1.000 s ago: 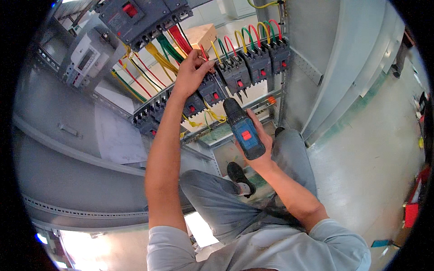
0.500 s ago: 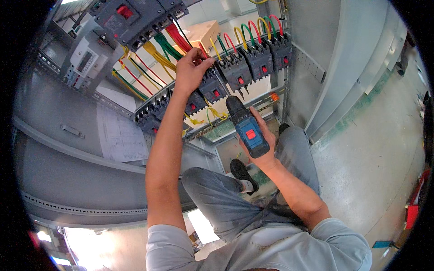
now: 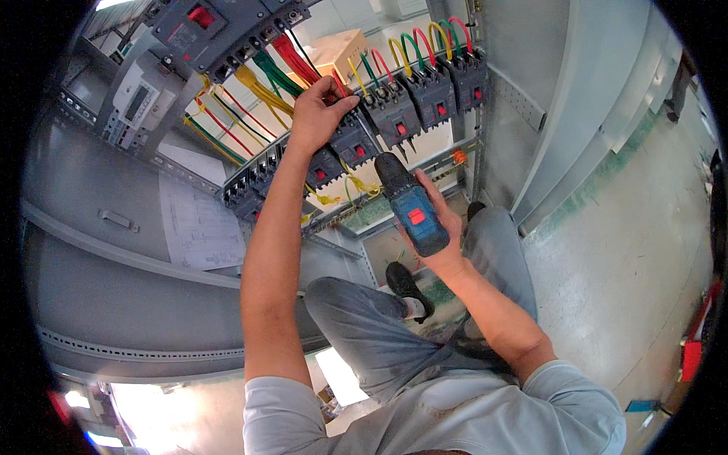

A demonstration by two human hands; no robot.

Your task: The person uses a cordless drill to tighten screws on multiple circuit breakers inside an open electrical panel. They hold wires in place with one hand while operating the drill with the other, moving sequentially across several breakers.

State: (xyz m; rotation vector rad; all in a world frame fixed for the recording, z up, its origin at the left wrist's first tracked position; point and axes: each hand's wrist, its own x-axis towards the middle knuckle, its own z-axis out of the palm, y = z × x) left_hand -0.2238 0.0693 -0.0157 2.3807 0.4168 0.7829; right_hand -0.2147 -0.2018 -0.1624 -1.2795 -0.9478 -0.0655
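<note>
My right hand [image 3: 449,231] is wrapped round a blue and black cordless drill driver [image 3: 412,206] with a red switch on top. Its long thin bit [image 3: 369,130] reaches up to the terminal end of a dark grey circuit breaker [image 3: 353,142] with a red toggle. At that same end my left hand [image 3: 317,117] is closed, thumb and fingers pinching by a short red wire [image 3: 339,85]. The fingers partly hide the wire's lower end and the terminal. More breakers [image 3: 396,117] stand in the row, looped with red, yellow and green wires.
A larger breaker [image 3: 227,34] sits above, with yellow, green and red wire bundles below it. A meter [image 3: 138,102] is at the left. A printed sheet [image 3: 199,227] lies on the grey cabinet panel. A cardboard box [image 3: 334,51] stands behind the row. My bent legs are below.
The view has shifted slightly. Drill and left hand keep nearly the same places at the breaker; the drill's chuck sits marginally closer to the terminals.
</note>
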